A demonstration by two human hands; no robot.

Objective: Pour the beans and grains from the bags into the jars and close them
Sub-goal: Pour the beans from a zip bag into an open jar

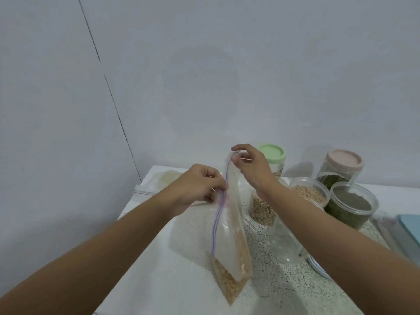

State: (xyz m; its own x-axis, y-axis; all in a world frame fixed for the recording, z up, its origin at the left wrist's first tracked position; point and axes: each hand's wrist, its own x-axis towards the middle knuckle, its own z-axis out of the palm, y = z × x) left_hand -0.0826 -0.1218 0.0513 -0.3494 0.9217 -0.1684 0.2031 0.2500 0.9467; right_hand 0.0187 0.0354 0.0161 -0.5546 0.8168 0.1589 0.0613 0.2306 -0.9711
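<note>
Two hands are on the one zip bag (pixel 229 223), which hangs slantwise in the air above the speckled desk (pixel 181 258), just left of an empty clear jar (pixel 284 244) that stands partly under the right forearm. The left hand (pixel 200 185) has its fingers curled in and pinches the blue zip strip (pixel 218 214) partway along. The right hand (pixel 250 164) pinches the bag's top corner between thumb and fingertips, the other fingers loosely arched over it. From where I stand I cannot tell whether the seal is parted yet.

The bag looks like thin, limp film, and I'd expect it to be a little slick. Nearly all its weight is the tan grains (pixel 227 283) slumped into the bottom corner, so the upper part is slack and will fold wherever it is let go. The zip strip is the stiffest part and the sensible place to grip for opening. For pouring I'd want one hand low under the grain, with the mouth held narrow over the jar, or the load may swing and spill.

Behind the arm stand three filled jars without lids, two of pale beans (pixel 310 192) and one of dark green stuff (pixel 353 203), and behind them two capped ones, a green lid (pixel 271 155) and a pink lid (pixel 343 161). A pale loose lid (pixel 318 267) lies by the empty jar, and another bag (pixel 163 178) lies flat at the desk's far left
</note>
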